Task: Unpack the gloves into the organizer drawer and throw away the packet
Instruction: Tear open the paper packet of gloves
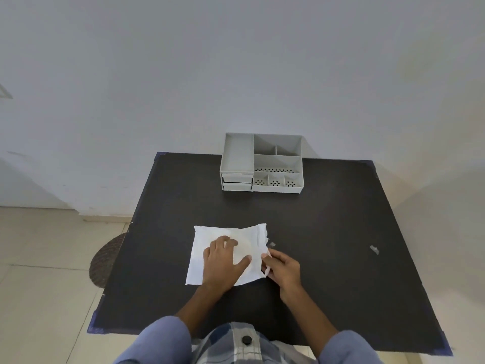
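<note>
Left hand [223, 261] lies flat, fingers released, pinning the packet [210, 243] to the worktop [328, 232] so right hand [282, 266] fingers, pinching its edge, can tear

Left grip [223, 261] lies flat over packet [228, 254], hiding its middle; contents unreadable through the white wrap. Two small scraps [374, 249] on counter [328, 232] right of right grip [282, 266]: too small to identify. Organizer [262, 162] drawers beyond both grips: insides unseen.

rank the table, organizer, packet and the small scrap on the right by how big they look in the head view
1. table
2. organizer and packet: they look alike, and the packet is nearer the camera, so unranked
3. scrap
</note>
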